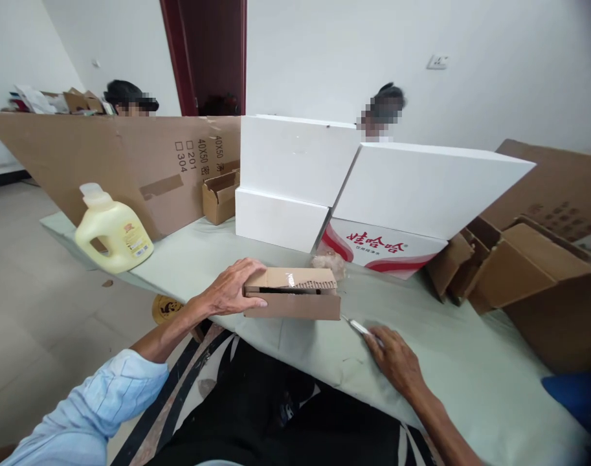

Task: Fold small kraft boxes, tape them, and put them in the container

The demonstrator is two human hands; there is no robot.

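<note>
A small brown cardboard box lies on the cloth-covered table in front of me. A dark gap runs along the side facing me, below its top panel. My left hand grips the box's left end, fingers over the top and thumb on the near side. Just right of the box, my right hand is closed around a slim utility knife. The knife's tip points at the box's lower right corner; whether they touch I cannot tell. Behind the box sits a crumpled clump of clear tape or plastic.
A yellow detergent jug stands at the left. White boxes and a tall cardboard panel line the table's back. Open cartons crowd the right. Two people are partly visible behind the boxes. A blue object is at the right edge.
</note>
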